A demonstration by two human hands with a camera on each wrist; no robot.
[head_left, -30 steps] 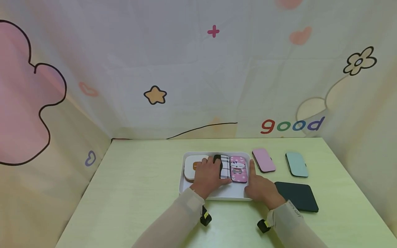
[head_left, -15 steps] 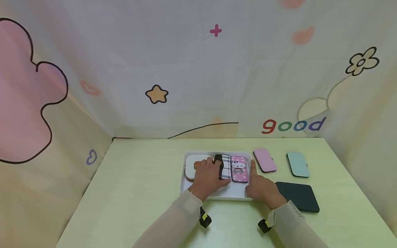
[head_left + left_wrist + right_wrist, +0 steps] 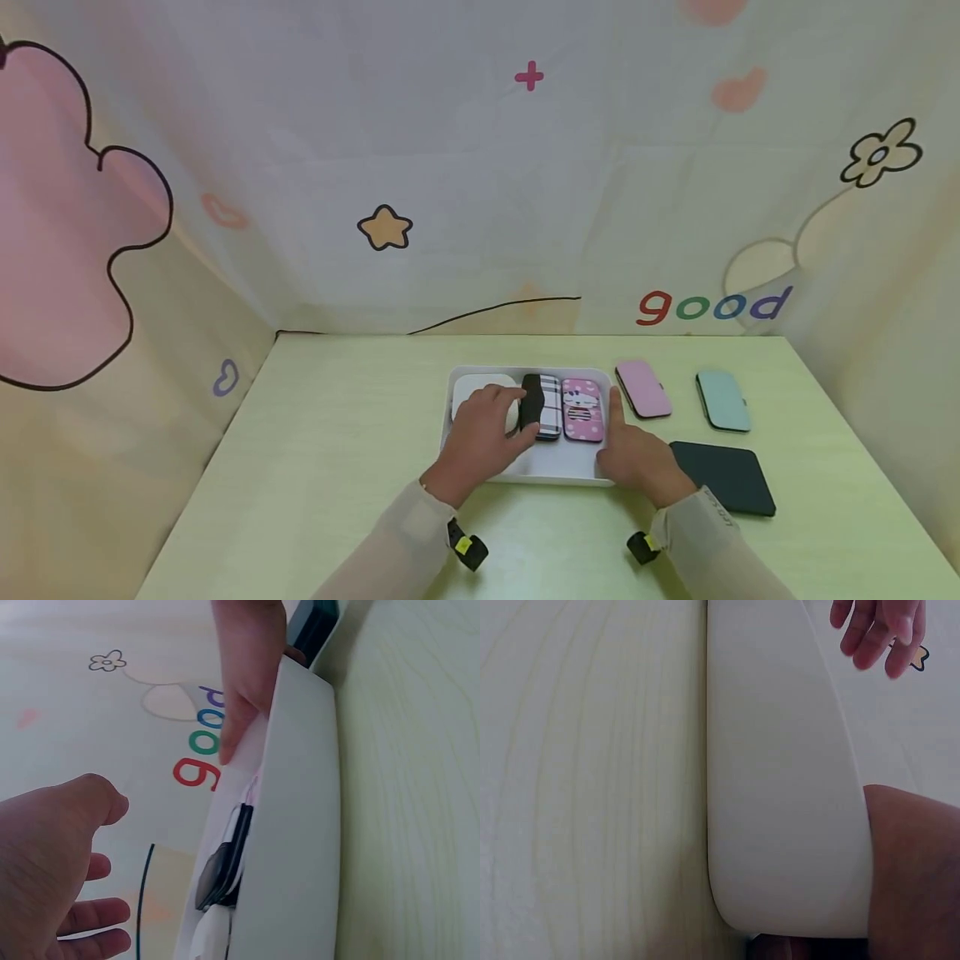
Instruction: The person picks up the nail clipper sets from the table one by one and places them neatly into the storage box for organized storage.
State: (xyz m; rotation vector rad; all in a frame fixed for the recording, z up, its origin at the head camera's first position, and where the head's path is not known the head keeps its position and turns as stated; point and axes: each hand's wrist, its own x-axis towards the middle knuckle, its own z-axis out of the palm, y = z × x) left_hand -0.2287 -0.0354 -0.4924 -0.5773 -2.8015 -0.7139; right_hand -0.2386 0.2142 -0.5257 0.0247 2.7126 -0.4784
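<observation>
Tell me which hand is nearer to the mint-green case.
Right. The right hand is at the right end of the white tray, to the left of the mint-green case. The left hand is farther left, over the tray's left half.

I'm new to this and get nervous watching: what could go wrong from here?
The left hand hovers above the white case, near the plaid case; coming down carelessly, it might knock them crooked. The right hand is at one end of the tray, so a sudden push could shift the cases inside. It might also nudge the dark flat item close beside it.
</observation>
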